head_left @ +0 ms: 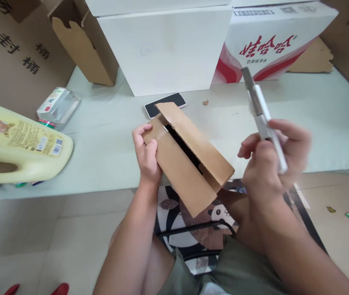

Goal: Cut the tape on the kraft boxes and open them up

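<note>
A small brown cardboard box (177, 166) is tilted over the table's front edge, its two long flaps parted by a dark gap. Clear tape shows near the far end of the gap. My left hand (146, 153) grips the box at its far left end, thumb on top. Raised to the right of the box, my right hand (274, 159) is closed around a white utility knife (262, 110) with its metal blade pointing up and away. The blade is apart from the box. The box's inside is too dark to make out.
Behind the box lies a phone (165, 105) on the pale table (100, 135). White cartons (168, 49) and an open cardboard box (85, 49) stand at the back. A yellow jug (23, 143) and a clear plastic container (59, 105) are at left. A black metal bar (195, 228) crosses below.
</note>
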{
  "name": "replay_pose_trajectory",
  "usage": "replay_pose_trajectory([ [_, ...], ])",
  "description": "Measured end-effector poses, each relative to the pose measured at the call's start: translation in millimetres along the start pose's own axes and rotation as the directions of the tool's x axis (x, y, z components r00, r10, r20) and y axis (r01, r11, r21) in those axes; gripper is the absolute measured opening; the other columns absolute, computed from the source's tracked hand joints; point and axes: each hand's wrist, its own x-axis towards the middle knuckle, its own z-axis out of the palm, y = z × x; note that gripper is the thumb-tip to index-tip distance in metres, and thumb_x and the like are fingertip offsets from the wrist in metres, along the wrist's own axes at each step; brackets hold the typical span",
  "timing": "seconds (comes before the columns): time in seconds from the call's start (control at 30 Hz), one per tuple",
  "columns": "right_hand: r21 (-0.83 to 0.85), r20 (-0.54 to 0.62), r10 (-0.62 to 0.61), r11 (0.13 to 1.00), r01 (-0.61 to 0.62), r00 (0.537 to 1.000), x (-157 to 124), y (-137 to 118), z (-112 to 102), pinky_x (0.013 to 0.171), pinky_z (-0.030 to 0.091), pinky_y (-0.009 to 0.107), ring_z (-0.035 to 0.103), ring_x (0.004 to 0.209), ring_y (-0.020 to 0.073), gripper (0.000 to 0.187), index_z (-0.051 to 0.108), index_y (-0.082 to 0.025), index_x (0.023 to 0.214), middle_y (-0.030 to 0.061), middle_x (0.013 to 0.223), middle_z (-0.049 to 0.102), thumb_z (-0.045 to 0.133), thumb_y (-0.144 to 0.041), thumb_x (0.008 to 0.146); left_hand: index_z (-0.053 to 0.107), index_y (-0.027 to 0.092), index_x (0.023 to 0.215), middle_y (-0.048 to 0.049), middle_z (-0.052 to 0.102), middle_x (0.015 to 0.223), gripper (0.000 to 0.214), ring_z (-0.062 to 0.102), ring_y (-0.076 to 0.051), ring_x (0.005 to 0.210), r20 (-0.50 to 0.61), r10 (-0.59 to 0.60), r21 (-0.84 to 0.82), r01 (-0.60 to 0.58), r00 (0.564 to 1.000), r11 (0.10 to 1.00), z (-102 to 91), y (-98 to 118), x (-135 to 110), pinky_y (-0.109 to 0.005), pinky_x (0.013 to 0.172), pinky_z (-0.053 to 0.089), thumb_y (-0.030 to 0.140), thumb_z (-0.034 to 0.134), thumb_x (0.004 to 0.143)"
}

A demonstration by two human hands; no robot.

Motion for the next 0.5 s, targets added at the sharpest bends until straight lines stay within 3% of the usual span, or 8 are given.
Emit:
replay_pose_trajectory([
  [0.13,-0.311,0.192,0.252,0.932,-0.184,0.949,7,41,-3,0.071,0.055,0.041,0.064,0.075,0.0218,0.029,0.062,-0.025,0.123,0.0047,0.091,0.068,0.055,-0.037,0.097,0.052,0.028,0.117,-0.0069,0.058,0.115,0.041,0.059,-0.023,0.096,-0.008,-0.006,-0.007,0.006,1.000,1.000,-8.5,-3,4,-0.036,0.081,0.049,0.055,0.063,0.088],
  [0.33,-0.634,0.370,0.437,0.764,-0.121,0.820,6,86,-2,0.097,0.055,0.055,0.067,0.113,0.0354,0.058,0.059,-0.018,0.145,0.0176,0.122,0.069,0.057,-0.037,0.090,0.057,0.027,0.106,-0.0050,0.057,0.105,0.032,0.058,-0.024,0.101,-0.144,0.053,-0.095,-0.067,0.988,0.993,-18.2,2,21,-0.038,0.090,0.049,0.046,0.065,0.081],
  [0.4,-0.688,0.379,0.508,0.714,-0.132,0.774,6,89,-1,0.102,0.053,0.058,0.065,0.120,0.0384,0.066,0.056,-0.016,0.150,0.0213,0.129,0.066,0.059,-0.038,0.088,0.059,0.028,0.104,-0.0048,0.060,0.105,0.033,0.059,-0.024,0.098,-0.138,0.038,-0.123,-0.055,0.990,0.991,-21.7,3,25,-0.037,0.086,0.051,0.046,0.067,0.079],
  [0.5,-0.632,0.394,0.470,0.762,-0.138,0.790,8,85,0,0.116,0.043,0.061,0.058,0.134,0.0401,0.056,0.067,-0.015,0.136,0.0225,0.136,0.064,0.059,-0.040,0.087,0.063,0.028,0.109,-0.0046,0.064,0.114,0.036,0.061,-0.022,0.099,-0.128,-0.024,-0.088,0.013,0.991,0.996,-27.2,1,26,-0.035,0.085,0.051,0.045,0.071,0.078],
])
